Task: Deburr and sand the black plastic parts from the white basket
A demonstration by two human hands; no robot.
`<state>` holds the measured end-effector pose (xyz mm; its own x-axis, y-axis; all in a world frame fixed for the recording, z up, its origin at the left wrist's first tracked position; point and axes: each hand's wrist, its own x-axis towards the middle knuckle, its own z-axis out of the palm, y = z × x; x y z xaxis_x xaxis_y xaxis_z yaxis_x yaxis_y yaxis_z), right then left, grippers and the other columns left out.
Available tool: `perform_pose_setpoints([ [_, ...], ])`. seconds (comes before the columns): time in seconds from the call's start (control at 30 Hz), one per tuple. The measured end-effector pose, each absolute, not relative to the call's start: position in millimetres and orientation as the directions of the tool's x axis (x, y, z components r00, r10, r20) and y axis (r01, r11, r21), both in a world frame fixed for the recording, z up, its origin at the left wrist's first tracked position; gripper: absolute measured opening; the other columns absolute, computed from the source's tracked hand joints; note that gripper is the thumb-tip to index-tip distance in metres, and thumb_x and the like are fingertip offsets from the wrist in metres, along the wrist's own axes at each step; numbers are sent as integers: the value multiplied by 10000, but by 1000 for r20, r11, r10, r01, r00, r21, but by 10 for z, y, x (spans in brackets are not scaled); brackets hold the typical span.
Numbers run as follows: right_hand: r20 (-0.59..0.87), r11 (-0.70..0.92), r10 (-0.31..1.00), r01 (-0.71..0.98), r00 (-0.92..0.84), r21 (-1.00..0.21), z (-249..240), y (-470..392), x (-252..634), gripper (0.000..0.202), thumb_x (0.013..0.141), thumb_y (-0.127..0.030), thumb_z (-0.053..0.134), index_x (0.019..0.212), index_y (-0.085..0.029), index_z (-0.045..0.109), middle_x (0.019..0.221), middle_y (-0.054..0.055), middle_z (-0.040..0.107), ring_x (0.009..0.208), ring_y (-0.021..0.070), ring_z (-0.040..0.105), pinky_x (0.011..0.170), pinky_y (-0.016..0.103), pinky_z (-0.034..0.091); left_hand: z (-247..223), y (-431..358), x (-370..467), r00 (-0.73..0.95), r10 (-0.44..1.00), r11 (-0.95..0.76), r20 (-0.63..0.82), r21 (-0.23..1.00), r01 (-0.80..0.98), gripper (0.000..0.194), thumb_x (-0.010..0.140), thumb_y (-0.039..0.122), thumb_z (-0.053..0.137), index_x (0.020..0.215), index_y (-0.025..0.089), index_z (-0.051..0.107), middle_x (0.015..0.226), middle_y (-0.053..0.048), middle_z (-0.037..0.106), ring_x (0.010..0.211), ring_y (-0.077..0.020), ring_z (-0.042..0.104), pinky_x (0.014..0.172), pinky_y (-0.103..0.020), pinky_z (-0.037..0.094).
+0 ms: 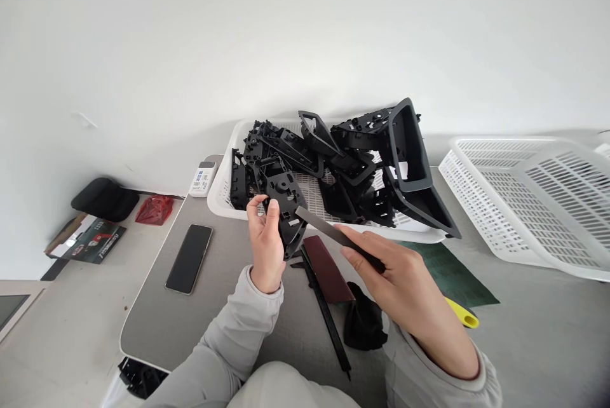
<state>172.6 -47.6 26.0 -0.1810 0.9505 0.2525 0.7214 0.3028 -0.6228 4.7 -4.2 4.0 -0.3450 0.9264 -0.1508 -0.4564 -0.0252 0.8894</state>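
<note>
My left hand [267, 244] is closed on a black plastic part [284, 195], held tilted over the front edge of a white basket [223, 201]. My right hand [395, 268] grips the dark handle of a flat grey file [328, 230]. The file's tip lies against or just over the right side of the part; touching or not is unclear. Several black plastic frames and brackets [350, 166] are piled in the basket behind my hands.
A phone [189, 259] and a white device [203, 179] are on the left. Nearer me lie a maroon sheet [328, 271], black caliper [333, 332], black cloth [365, 319], green sheet [450, 271] and yellow handle [462, 314]. Another white basket [524, 204] stands right.
</note>
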Motion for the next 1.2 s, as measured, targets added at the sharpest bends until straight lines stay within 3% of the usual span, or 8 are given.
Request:
perform_pose_setpoints([
  [0.17,231,330,944,695,-236,-638,263,-477,1717,342,939,-304,469,1212,-220,657,1037,66,745,858,216,717,717,310,577,37,-42,50,-356,926,-47,-125,898,-437,464,743,557,684,1022,249,479,675,54,519,498,-69,458,437,-200,293],
  [0.47,186,327,942,646,-279,-690,263,-477,1707,341,933,-311,484,1219,-245,658,1075,63,742,910,229,716,772,335,589,9,-47,43,-372,925,-69,-74,931,-359,437,775,558,650,1031,247,480,657,60,478,533,-77,460,490,-208,354],
  [0.67,191,264,964,657,-182,-706,258,-445,1739,359,923,-324,501,1229,-211,650,1081,79,739,914,241,711,772,349,585,0,-46,53,-359,931,-86,-64,918,-386,437,772,555,651,1032,252,473,663,59,487,510,-77,445,481,-212,351],
  [0.83,129,286,945,569,-300,-771,296,-466,1719,350,941,-318,481,1247,-249,636,1162,46,716,1017,235,688,869,354,562,3,-54,67,-364,931,-156,34,937,-312,425,763,563,662,980,249,474,560,88,391,455,-69,343,447,-213,293],
  [1.0,100,213,970,577,-222,-789,313,-462,1740,387,944,-365,478,1274,-220,618,1228,59,686,1106,255,653,947,382,529,3,-71,64,-381,919,-207,104,949,-239,396,783,557,646,978,253,485,567,74,420,459,-74,348,450,-229,281],
  [1.2,84,224,956,513,-282,-829,341,-438,1748,387,945,-382,470,1270,-243,627,1219,46,690,1083,247,659,928,360,530,-37,-67,56,-345,928,-232,143,944,-232,345,825,527,614,980,255,468,537,84,392,448,-75,345,456,-220,293],
])
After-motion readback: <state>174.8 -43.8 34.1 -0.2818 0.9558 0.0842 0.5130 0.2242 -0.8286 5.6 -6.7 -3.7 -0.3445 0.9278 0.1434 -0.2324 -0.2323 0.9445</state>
